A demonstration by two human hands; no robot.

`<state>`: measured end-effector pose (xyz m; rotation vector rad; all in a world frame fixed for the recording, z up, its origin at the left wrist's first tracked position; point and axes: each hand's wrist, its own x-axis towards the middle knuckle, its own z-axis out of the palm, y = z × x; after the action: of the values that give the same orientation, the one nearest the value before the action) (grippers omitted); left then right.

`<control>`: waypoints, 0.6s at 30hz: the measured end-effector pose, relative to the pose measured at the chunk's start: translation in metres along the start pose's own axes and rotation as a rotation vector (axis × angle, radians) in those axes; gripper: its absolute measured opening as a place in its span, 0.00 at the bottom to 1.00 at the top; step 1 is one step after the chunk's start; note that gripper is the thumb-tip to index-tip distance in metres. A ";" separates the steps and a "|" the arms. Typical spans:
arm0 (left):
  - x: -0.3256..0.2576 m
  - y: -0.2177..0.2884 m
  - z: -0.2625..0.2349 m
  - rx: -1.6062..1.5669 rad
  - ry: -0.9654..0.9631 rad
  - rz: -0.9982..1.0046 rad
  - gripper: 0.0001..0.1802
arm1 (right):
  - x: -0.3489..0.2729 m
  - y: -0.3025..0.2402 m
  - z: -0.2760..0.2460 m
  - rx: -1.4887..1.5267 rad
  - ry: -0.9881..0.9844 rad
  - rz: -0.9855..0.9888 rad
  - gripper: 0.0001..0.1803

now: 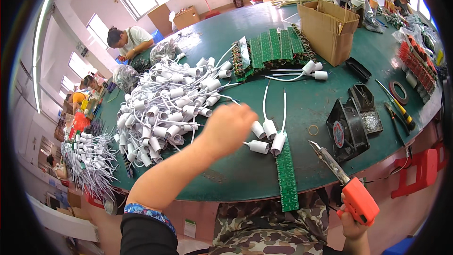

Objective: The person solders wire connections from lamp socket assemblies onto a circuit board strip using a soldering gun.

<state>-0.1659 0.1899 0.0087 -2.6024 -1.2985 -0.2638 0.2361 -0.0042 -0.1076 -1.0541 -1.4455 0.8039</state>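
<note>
My left hand [230,127] is over the table beside a group of white lamp sockets, fingers curled down and partly hidden. A lamp socket [258,130] lies at its fingertips; another socket [258,147] lies just below, its wire running under the hand. What the fingers hold is hidden. In my right hand [353,225] is a soldering gun [361,201] with a red handle, its tip pointing up and left over the table. A green circuit board strip [287,179] overhangs the near edge. One white socket [278,143] rests at its far end, its wire pointing away.
A large pile of wired sockets [165,108] covers the left. Behind stand rows of green boards [273,47] and a cardboard box [329,30]. To the right are a black fan [347,132], pliers [397,120], a screwdriver [405,115] and a tape roll [398,93]. Other people work around the table.
</note>
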 end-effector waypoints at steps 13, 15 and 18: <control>0.000 -0.111 0.061 0.314 -0.169 -0.554 0.13 | 0.012 -0.013 0.007 -0.011 -0.050 -0.029 0.23; 0.001 -0.115 0.056 0.292 -0.186 -0.557 0.09 | 0.014 -0.015 0.007 -0.022 -0.067 -0.047 0.23; -0.004 -0.114 0.043 0.183 -0.132 -0.625 0.15 | 0.022 -0.026 0.013 -0.018 -0.071 -0.086 0.23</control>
<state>-0.2572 0.2659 -0.0203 -2.0299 -2.0499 -0.0633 0.2190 0.0072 -0.0772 -0.9787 -1.5499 0.7745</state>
